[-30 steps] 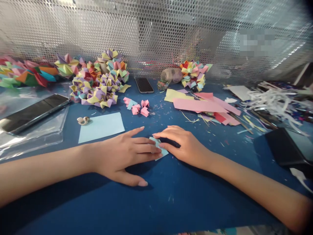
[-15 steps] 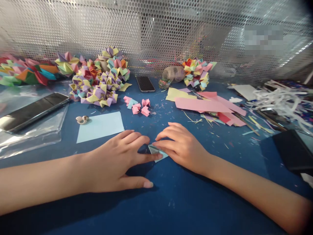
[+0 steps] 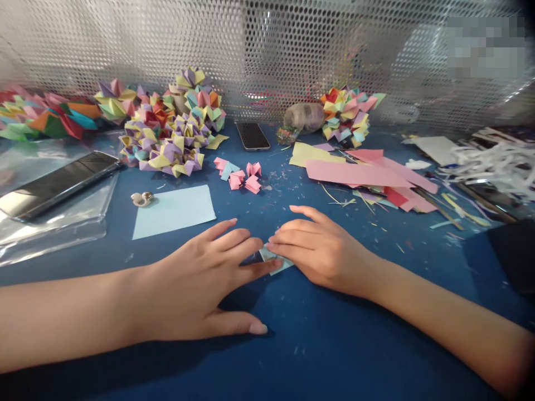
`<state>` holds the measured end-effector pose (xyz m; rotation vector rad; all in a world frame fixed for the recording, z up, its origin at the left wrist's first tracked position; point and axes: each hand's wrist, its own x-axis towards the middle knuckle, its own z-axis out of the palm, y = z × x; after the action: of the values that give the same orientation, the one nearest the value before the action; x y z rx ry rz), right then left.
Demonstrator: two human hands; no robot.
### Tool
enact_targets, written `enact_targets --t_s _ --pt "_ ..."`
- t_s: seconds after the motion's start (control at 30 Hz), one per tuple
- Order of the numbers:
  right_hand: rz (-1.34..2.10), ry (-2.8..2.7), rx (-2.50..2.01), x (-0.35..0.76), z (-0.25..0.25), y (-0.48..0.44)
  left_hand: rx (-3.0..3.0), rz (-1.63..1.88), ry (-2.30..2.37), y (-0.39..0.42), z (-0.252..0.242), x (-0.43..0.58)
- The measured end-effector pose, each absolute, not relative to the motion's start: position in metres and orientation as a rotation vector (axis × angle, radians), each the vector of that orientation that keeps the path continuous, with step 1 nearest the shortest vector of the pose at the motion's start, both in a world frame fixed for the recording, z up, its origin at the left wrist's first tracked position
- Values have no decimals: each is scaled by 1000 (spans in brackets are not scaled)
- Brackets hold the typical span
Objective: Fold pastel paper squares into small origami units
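A small folded piece of light blue paper (image 3: 277,270) lies on the blue tabletop, partly covered by fingers of both hands. My left hand (image 3: 217,273) rests palm down with spread fingers; its index fingertip presses on the paper, and the thumb sticks out apart from it. From the other side, my right hand (image 3: 324,250) has its thumb and index finger close together on the paper's upper right part, its little finger raised. A light blue rectangular sheet (image 3: 179,209) lies flat beyond my left hand. Several small folded pink paper pieces (image 3: 237,179), one light blue among them, sit farther back.
Colourful folded-paper clusters (image 3: 171,139) stand at the back left, with another paper cluster (image 3: 346,117) back right. Phones (image 3: 253,136) lie on the table. Pink paper strips (image 3: 359,174) and white shreds (image 3: 497,161) are at right. A perforated metal panel (image 3: 167,44) rises behind.
The view has shifted slightly. My right fingertips have moved a little along the folded paper, closer to my left fingers. The left index finger still presses on it.
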<state>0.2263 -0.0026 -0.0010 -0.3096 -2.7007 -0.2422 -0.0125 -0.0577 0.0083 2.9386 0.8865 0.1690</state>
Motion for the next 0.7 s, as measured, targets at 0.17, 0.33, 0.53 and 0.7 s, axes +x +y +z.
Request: enact_targets --t_s 0.17,0.33,0.53,0.7 --pt "-42 -2823 -409 233 4 -10 2923 172 871 -59 7 -12" --pt "105 -2860 -482 241 1 -15 2934 171 892 -59 8 -12" --pt "212 -2640 -576 248 0 -11 2949 201 890 -61 9 -12" --pt "82 -2702 -532 246 0 -11 2955 163 881 -61 12 -11"
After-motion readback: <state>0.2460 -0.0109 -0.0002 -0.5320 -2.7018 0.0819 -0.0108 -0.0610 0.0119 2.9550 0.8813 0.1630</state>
